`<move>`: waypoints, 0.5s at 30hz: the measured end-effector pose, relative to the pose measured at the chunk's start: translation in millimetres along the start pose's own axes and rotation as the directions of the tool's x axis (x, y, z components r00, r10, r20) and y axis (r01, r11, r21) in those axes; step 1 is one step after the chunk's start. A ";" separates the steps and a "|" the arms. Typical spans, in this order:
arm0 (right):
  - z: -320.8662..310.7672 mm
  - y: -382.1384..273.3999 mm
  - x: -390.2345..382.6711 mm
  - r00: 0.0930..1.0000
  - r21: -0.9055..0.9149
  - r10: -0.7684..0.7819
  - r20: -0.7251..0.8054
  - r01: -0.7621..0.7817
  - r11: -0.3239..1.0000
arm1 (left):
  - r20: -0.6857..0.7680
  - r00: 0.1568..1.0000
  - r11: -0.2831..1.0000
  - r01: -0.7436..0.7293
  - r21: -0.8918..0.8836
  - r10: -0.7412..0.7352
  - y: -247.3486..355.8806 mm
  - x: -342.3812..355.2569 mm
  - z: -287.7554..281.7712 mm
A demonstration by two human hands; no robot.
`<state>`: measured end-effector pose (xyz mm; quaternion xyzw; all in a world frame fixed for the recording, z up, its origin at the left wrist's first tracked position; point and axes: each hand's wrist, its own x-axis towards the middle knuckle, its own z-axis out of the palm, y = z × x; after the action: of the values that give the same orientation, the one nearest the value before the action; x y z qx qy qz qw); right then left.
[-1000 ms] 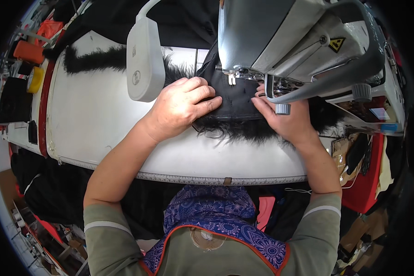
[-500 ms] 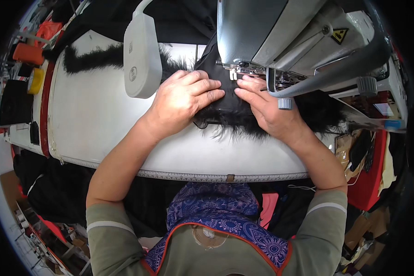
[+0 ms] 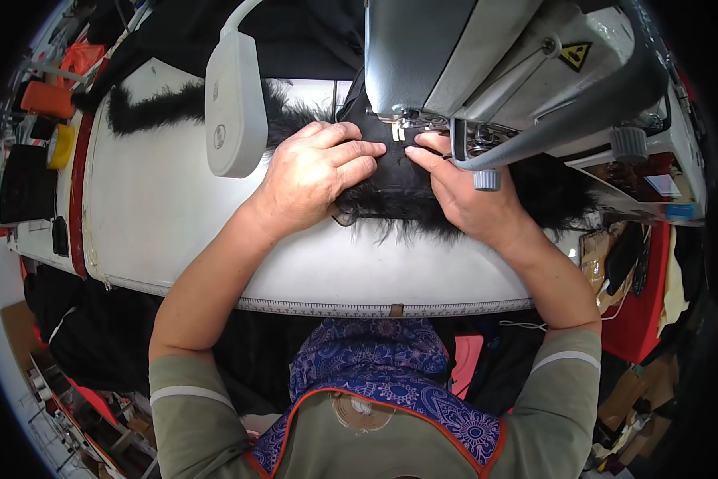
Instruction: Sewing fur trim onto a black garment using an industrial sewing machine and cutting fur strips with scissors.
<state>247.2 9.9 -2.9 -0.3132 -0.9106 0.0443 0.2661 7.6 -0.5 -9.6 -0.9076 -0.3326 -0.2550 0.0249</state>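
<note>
Black cloth with fluffy feather-like trim [image 3: 391,176] lies on the white sewing table, partly beneath the metal presser foot [image 3: 399,130] of a grey sewing machine [image 3: 423,52]. To the left of the foot, my left hand [image 3: 315,172] rests on the cloth with fingers stretched forward and the fingertips pressing down. On the other side, my right hand [image 3: 466,188] lies on the cloth, its fingers extended toward the foot. The machine's guard bar partly covers those fingers. A strip of black fluffy trim [image 3: 159,108] runs off to the left across the table.
A white box-shaped device on a bendable neck [image 3: 235,112] hangs left of the machine. A measuring tape [image 3: 335,307] follows the front edge of the table [image 3: 175,215]. At the left stand a yellow tape roll [image 3: 60,147] and an orange box [image 3: 49,99]. A red bin [image 3: 638,307] is at right.
The fingertips of both hands have moved slightly forward over the cloth, closer to the presser foot. The whole view has shifted a little, so the machine appears farther left.
</note>
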 end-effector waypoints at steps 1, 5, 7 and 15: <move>-0.1 1.0 -0.8 1.000 0.000 0.001 -0.001 -0.001 1.000 | -0.014 1.000 1.000 -0.009 -0.011 0.009 -1.0 -0.3 0.9; 3.0 5.6 -3.9 0.997 0.022 0.059 0.057 -0.060 0.998 | 0.007 1.000 1.000 0.023 0.002 -0.023 -2.2 3.3 0.1; 3.5 6.6 -3.7 0.995 0.030 0.069 0.069 -0.072 0.997 | 0.000 1.000 1.000 0.022 0.010 -0.022 -6.7 3.0 0.5; 1.9 9.3 -1.8 0.995 0.029 0.074 0.064 -0.076 0.997 | 0.035 0.997 0.995 0.075 -0.064 -0.073 -7.7 0.6 0.0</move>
<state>252.5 16.5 -7.6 -0.3415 -0.9052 0.0785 0.2405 3.2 5.8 -10.2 -0.8991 -0.3577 -0.2516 -0.0195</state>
